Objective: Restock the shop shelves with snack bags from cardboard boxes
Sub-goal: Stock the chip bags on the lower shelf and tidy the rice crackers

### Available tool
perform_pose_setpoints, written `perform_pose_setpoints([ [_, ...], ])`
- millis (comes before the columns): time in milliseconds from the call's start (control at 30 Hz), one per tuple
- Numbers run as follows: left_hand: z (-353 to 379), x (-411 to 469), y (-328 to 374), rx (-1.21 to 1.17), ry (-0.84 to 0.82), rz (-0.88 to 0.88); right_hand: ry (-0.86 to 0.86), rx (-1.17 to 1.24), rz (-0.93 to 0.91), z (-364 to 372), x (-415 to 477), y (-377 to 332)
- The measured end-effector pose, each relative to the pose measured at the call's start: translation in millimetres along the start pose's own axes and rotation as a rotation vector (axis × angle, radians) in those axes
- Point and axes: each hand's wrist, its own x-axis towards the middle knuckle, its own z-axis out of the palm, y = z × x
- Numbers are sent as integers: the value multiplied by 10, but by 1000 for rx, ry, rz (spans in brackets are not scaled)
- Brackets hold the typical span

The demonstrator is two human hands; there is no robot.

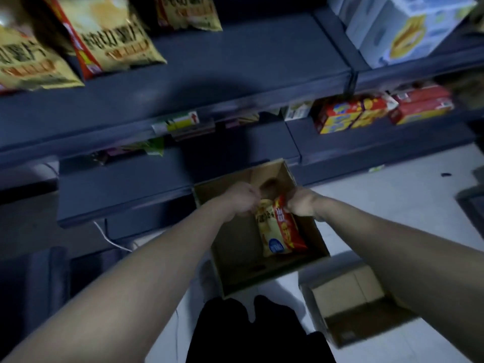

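Head view has the left hand (241,201) and right hand (301,205) low in the cardboard box (230,247) on the floor, fingers curled round the top of 1 snack bag (273,231) that stands against the box's right wall, probably for lifting to the bare shelf (235,61).

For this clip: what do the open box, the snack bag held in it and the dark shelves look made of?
Open box: cardboard, matt brown, with creased walls. Snack bag: thin plastic film, printed yellow and red, slightly shiny and crinkled. Shelves: probably painted metal, smooth dark grey-blue; blur leaves it open.
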Motion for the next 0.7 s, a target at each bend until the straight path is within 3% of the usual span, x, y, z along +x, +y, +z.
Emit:
perform_pose_setpoints([
  [233, 440, 387, -501, -55, 18, -165, -141, 153, 142, 426, 365, 444],
  [467, 695, 656, -745, -40, -21, -212, -141, 164, 163, 825, 714, 610],
  [600, 702, 672, -761, 24, 2, -168, 13, -106, 117, 913, 723, 640],
  [700, 639, 655, -703, 83, 85, -73, 96, -141, 67, 873, 677, 586],
])
